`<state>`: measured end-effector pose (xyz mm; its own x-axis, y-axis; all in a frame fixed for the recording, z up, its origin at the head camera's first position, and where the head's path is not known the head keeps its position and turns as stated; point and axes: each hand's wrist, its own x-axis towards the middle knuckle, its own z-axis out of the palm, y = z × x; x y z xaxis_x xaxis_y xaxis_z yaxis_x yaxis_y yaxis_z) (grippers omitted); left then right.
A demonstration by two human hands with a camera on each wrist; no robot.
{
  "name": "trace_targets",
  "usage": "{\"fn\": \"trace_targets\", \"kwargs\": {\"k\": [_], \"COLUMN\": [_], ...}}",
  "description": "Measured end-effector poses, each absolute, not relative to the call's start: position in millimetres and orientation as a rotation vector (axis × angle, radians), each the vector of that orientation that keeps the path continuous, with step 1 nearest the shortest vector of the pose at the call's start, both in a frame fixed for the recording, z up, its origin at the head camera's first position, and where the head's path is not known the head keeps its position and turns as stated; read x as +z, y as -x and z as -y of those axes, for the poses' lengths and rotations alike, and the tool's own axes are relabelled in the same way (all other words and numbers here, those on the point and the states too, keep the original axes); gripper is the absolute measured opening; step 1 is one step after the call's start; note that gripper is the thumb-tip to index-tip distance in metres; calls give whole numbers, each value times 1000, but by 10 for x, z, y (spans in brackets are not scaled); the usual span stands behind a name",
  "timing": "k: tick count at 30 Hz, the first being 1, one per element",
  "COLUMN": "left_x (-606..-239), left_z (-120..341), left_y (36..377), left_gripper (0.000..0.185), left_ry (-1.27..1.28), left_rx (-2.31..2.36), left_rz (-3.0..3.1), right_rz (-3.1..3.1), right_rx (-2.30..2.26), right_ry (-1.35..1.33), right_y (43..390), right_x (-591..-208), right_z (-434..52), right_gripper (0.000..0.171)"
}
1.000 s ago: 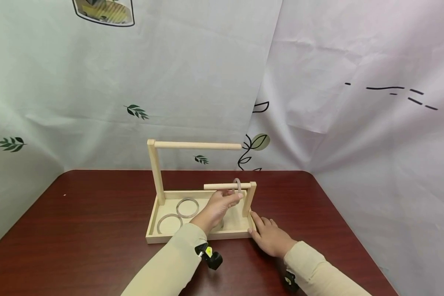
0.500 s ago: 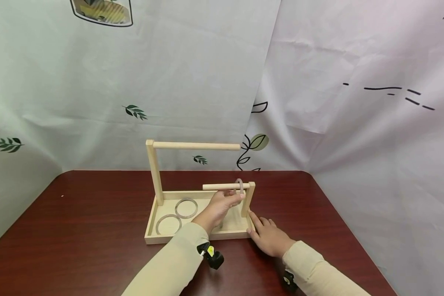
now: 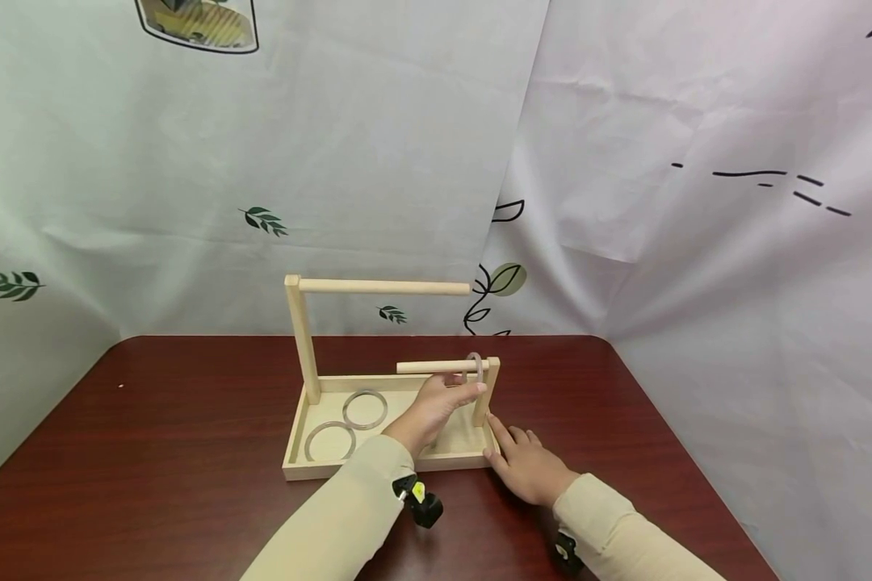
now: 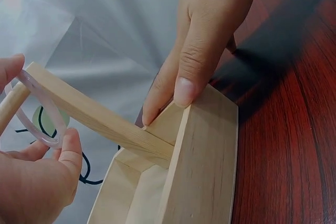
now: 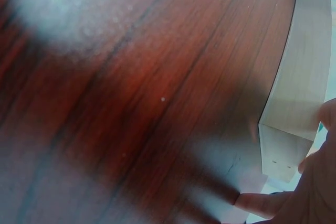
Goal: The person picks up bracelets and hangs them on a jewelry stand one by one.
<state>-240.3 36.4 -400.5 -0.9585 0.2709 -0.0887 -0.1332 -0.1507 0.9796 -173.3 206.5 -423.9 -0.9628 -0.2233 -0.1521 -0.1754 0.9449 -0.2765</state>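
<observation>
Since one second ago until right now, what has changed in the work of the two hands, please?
The left hand has moved the ring rightward along the lower rod, closer to the post. Nothing was newly taken hold of or let go. The right hand still rests at the right end of the tray, and the two rings lying in it stayed in place.

We see a reddish-brown table [image 3: 153, 420] before a pale, creased cloth [image 3: 378, 145] (its upper-left printed picture [image 3: 202, 26] runs out of view at the top). We also find dark green leaf sprigs [image 3: 16, 287] and black dashes [image 3: 748, 173] on it.
</observation>
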Motion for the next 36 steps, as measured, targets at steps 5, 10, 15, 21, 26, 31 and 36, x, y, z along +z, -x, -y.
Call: {"fn": "trace_targets", "kwargs": {"k": [5,10,15,21,26,31,36], "left_x": [-3998,-3989,-3964,-3978,-3984,-3985,-3992], "left_z": [-372,-385,-391,-410,-429,-446,-462], "left_y": [2399,2389,2371,2410,2439,2444,2460], "left_gripper": [62,64,67,64,62,62,62], "left_ry": [-152,-129,-91,-92,-113,-126,-133], "left_rx": [2167,2149,2120,2139,2153,2156,2171], "left_rz": [-1890,-1904,-1936,-1915,-1879,-1850,-1797], "right_rz": [-2915,-2912,-2905,-2901,-2907,-2912,-2921], "right_rx": [-389,-398,-402,-407,-411,-417,-417], "right_ry": [289,285,283,283,292,298,304], "right_y": [1735,1740,1740,1742,1740,1746,1750], "right_x": [-4246,-4252,-4249,-4256,-4254,-4265,-4275], "right_z": [-2061,-2059,-2061,-2065,-2062,-2065,-2071], "right_gripper": [59,60,61,61,61,61,61]}}
